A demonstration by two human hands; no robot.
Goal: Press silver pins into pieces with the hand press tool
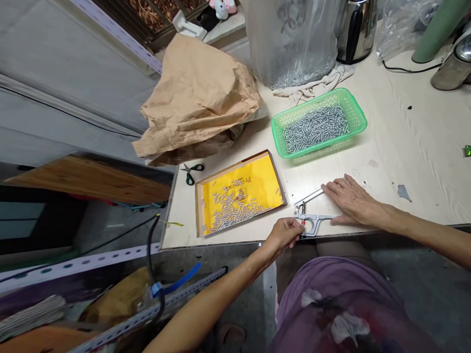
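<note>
A grey metal two-handled hand tool (316, 219) with a coil spring rests at the table's front edge. My right hand (350, 201) spans its spread handles, fingers over the long upper bar and thumb by the lower one. At the tool's head, beside a small red part, my left hand (286, 232) is closed in a pinch; what is between its fingertips is too small to make out. Left of the tool lies a shallow tray (284, 199) with a yellow bottom, holding many small silver metal pins (237, 212). Behind it, a green plastic basket (319, 147) contains a heap of similar pieces.
Scissors (191, 173) lie beside the tray's left end. A crumpled brown paper bag (202, 95) stands behind. At the back are a large clear plastic bag (292, 35), a white cloth (321, 86) and a metal kettle (357, 25). The table's front edge runs close to my body.
</note>
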